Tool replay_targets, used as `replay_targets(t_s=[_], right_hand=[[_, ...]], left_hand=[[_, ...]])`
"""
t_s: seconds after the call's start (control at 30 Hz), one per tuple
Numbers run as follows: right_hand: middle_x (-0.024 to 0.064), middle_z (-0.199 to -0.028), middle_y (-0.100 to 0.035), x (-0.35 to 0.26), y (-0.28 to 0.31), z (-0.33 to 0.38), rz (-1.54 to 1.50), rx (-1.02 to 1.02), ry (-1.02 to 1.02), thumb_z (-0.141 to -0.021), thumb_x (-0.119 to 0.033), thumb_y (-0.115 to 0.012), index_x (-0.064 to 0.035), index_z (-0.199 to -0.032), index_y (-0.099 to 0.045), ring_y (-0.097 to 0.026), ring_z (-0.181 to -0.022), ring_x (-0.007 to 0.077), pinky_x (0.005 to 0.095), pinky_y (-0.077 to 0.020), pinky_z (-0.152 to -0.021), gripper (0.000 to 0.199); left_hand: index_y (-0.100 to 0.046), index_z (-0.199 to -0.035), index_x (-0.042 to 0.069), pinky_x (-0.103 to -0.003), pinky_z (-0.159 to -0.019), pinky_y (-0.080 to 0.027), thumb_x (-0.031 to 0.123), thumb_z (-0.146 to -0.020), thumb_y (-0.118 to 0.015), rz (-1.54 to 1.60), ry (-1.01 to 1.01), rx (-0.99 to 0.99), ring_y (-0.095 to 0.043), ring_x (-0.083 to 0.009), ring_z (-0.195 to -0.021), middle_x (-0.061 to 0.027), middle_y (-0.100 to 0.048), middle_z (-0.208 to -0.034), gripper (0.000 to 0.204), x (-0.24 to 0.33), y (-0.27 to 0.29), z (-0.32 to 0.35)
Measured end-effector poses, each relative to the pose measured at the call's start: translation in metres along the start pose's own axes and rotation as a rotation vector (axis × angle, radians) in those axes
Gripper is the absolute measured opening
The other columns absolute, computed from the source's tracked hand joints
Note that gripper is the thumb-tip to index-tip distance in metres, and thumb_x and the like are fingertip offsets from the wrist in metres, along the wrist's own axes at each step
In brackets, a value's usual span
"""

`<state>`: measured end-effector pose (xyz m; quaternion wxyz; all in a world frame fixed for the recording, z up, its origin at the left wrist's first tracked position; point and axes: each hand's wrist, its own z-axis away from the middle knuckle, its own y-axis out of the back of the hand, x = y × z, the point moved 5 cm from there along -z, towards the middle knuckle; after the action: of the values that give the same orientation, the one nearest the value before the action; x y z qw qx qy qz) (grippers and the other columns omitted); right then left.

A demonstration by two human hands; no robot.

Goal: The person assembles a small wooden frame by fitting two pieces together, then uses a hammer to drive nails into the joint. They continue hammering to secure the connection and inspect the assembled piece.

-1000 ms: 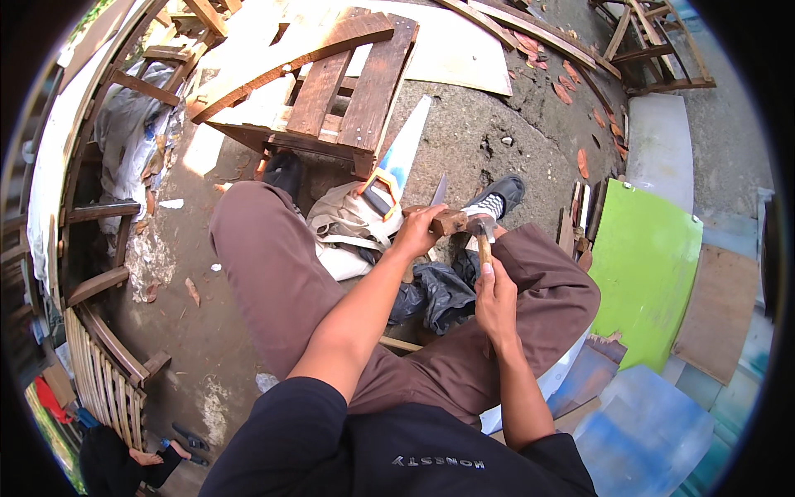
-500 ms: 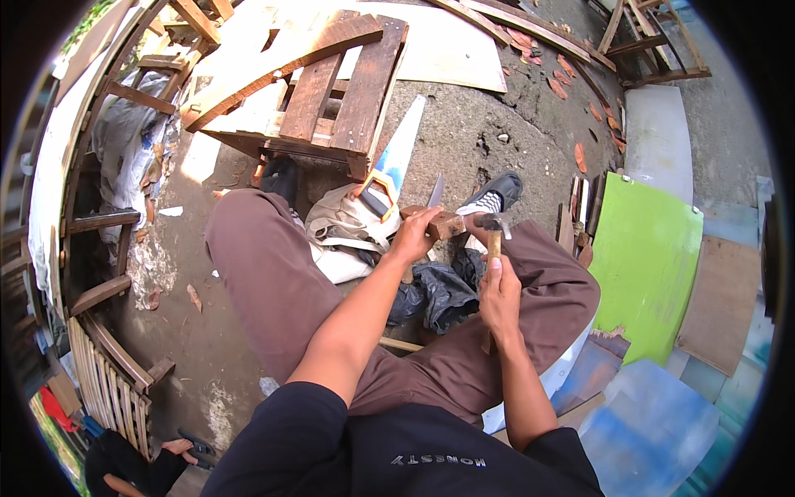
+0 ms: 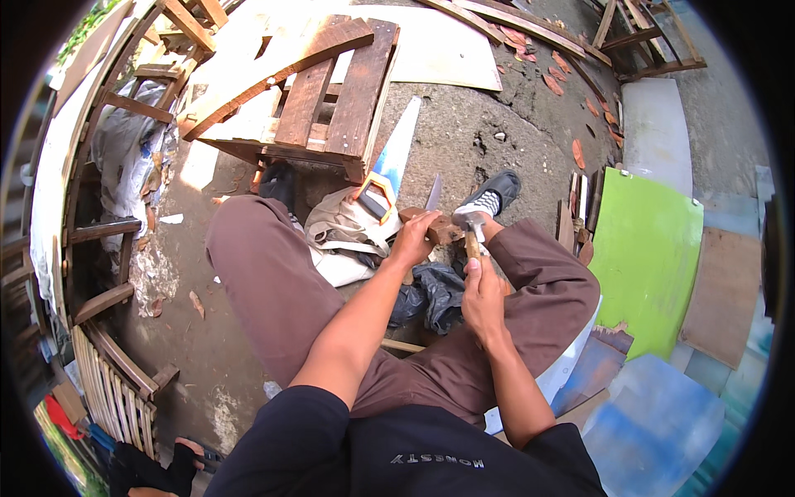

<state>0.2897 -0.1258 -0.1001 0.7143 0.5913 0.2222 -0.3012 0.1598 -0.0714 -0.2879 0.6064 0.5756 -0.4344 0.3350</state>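
My left hand [image 3: 414, 238] is closed around a brown wooden block [image 3: 447, 231], held out between my knees. In my right hand [image 3: 484, 294] is a hammer [image 3: 472, 243], gripped by its wooden handle. Its metal head is at the block's right end; whether they touch I cannot tell. Just beyond the block a narrow metal blade [image 3: 434, 191] points up and away, its lower end hidden. A handsaw [image 3: 399, 153] with an orange and black handle leans left of it, near a beige cloth bag [image 3: 339, 219]. Black plastic [image 3: 440, 291] lies under my hands.
A slatted wooden piece [image 3: 352, 108] with a curved plank [image 3: 277, 76] on it stands ahead. Wooden frames [image 3: 103, 230] line the left side. Green [image 3: 646, 257] and blue boards [image 3: 650, 422] lie at the right. Another person [image 3: 157, 468] is at the lower left.
The hammer has moved slightly left and down, its head now against or beside the block's end. My right hand shifted left with it. My left hand keeps its grip.
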Motion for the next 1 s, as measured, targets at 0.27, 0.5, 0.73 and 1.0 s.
replay_targets(t_s=[0.27, 0.5, 0.73, 1.0], right_hand=[[-0.0063, -0.071, -0.043, -0.020, 0.045, 0.007, -0.570, 0.343, 0.158, -0.114, -0.043, -0.048, -0.0025, -0.108, -0.054, -0.037, -0.057, 0.0015, 0.0202, -0.0290, -0.051, 0.041], [0.0282, -0.072, -0.062, -0.002, 0.005, 0.004, 0.082, 0.010, 0.027, -0.110, -0.018, -0.055, 0.0019, -0.105, -0.052, -0.063, -0.069, 0.0529, 0.0537, -0.0465, -0.060, 0.021], [-0.0026, -0.067, -0.049, -0.051, 0.055, -0.010, -0.398, 0.200, 0.179, -0.115, -0.036, -0.047, -0.0033, -0.099, -0.055, -0.045, -0.054, 0.0067, 0.0259, -0.0328, -0.050, 0.037], [0.0231, -0.068, -0.057, 0.019, -0.008, 0.000, 0.137, -0.026, -0.015, -0.112, -0.029, -0.051, 0.0026, -0.104, -0.056, -0.059, -0.059, 0.0374, 0.0459, -0.0449, -0.058, 0.033]], left_hand=[[-0.067, -0.135, 0.004, -0.044, -0.100, -0.057, -0.006, -0.079, -0.074, 0.077, 0.017, 0.024, -0.070, -0.0392, -0.118, -0.0227, -0.072, -0.128, 0.058, -0.006, 0.006, -0.006], [-0.067, -0.136, 0.004, -0.043, -0.101, -0.058, -0.005, -0.079, -0.078, 0.067, 0.051, 0.019, -0.071, -0.0363, -0.121, -0.0210, -0.072, -0.130, 0.058, -0.013, 0.007, -0.011], [-0.067, -0.135, 0.003, -0.043, -0.099, -0.058, -0.005, -0.078, -0.079, 0.078, 0.092, 0.020, -0.071, -0.0359, -0.119, -0.0212, -0.073, -0.129, 0.059, -0.021, 0.001, -0.007], [-0.066, -0.134, 0.001, -0.045, -0.106, -0.054, -0.013, -0.076, -0.067, 0.004, 0.007, -0.005, -0.066, -0.0400, -0.125, -0.0237, -0.070, -0.131, 0.060, -0.004, 0.000, 0.002]])
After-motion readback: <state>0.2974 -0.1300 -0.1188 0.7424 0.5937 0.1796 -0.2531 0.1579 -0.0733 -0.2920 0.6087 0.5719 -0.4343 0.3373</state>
